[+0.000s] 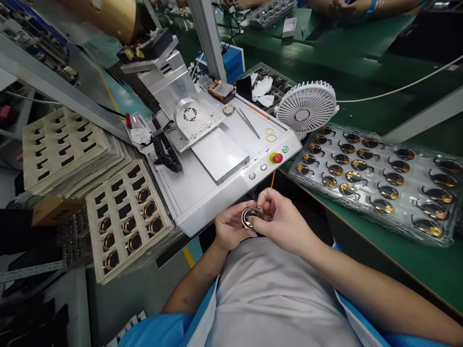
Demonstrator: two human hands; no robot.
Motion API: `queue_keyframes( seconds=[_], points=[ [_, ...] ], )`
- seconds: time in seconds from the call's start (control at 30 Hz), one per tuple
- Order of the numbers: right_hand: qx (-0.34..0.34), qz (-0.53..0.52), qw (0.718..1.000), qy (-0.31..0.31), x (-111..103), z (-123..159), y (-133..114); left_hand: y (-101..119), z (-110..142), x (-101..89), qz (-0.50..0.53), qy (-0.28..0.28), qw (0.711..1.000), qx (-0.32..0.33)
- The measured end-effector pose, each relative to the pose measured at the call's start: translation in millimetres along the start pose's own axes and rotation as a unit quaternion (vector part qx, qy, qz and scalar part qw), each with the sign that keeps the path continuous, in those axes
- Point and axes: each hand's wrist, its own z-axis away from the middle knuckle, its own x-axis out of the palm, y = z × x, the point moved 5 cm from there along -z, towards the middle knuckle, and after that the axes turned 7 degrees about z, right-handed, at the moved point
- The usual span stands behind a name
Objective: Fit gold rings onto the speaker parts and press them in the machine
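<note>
Close to my body, in front of the white machine's edge, I hold a round gold-rimmed watch case (252, 218) with a dark face. My left hand (230, 225) has its fingers closed around the left side of it. From the right, my right hand (284, 219) grips the rim with its fingers, and its thumb lies across the dark face. Part of the case is hidden behind that thumb. A cream tray (97, 255) to the left carries several similar gold-rimmed cases. On the right, a clear plastic tray (365, 185) holds several round black discs with thin cable tails.
The white machine (202, 205) has a round metal fixture (190, 115), a red stop button (277, 158), tweezers (248, 123) and yellow rings (271, 138) on it. A white fan (307, 107) stands at its right corner. Stacked cream trays (61, 154) stand left. Other people's hands (340, 7) show across the bench.
</note>
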Motion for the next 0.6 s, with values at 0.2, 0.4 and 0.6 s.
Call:
queue_keyframes(
  seconds=[0.2,0.4,0.6],
  points=[
    [0.002,-0.019,1.0,-0.006,1.5,0.5,1.9,-1.0,1.4,-3.9,-0.031,0.037,0.999,-0.02],
    [-0.011,-0.02,1.0,-0.002,0.9,2.5,0.7,2.5,1.4,-1.1,-0.046,0.026,0.999,0.009],
    [-0.01,-0.044,0.999,-0.013,2.8,-1.0,8.8,3.3,2.3,-3.3,-0.068,0.031,0.997,0.017]
  ],
)
